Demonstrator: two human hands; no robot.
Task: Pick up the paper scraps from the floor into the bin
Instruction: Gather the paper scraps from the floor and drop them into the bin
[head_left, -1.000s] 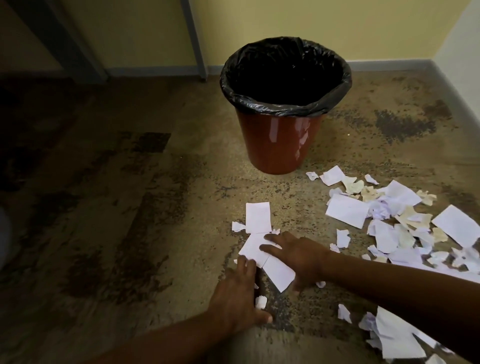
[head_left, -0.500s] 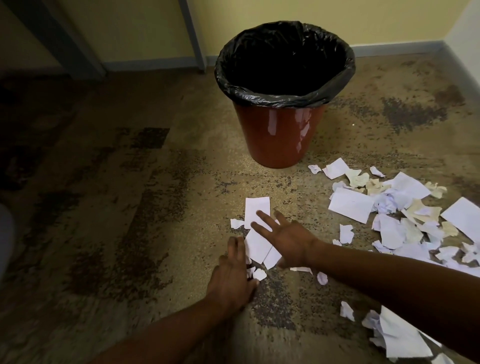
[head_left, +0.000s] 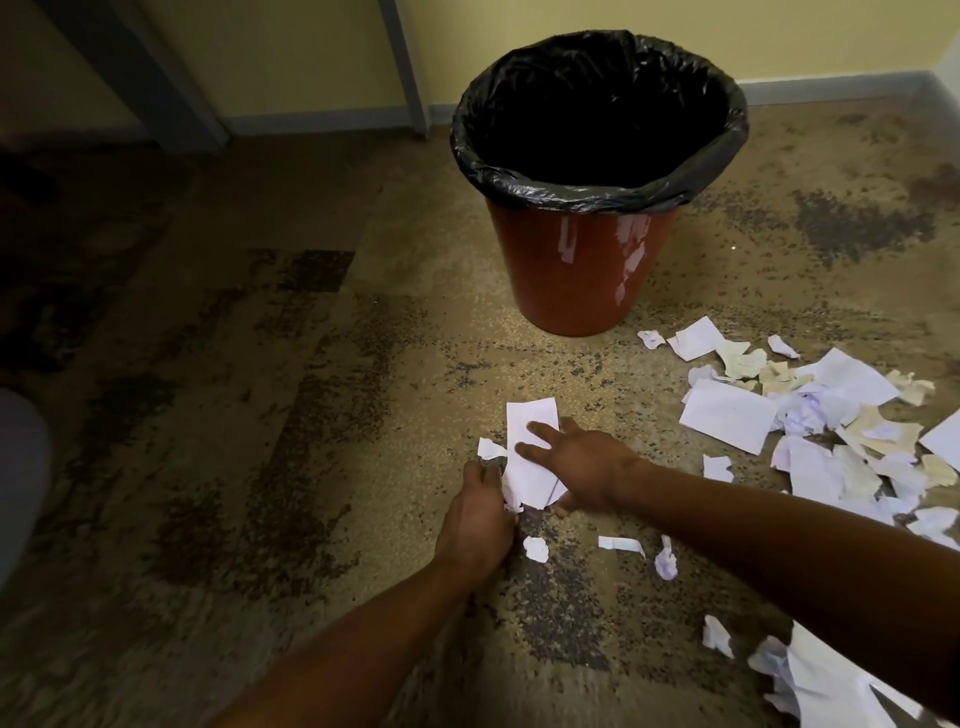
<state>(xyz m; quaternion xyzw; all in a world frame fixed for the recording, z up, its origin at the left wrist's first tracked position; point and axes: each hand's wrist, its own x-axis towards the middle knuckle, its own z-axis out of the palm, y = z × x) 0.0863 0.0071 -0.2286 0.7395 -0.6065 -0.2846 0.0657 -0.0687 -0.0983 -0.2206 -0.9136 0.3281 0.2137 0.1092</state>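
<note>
The right hand lies spread, fingers flat on a few white scraps on the floor, in front of the bin. The left hand curls against their left edge, seemingly gathering them; its grip is unclear. Best to squeeze the scraps between both palms, then lift together. More scraps lie to the right.
</note>
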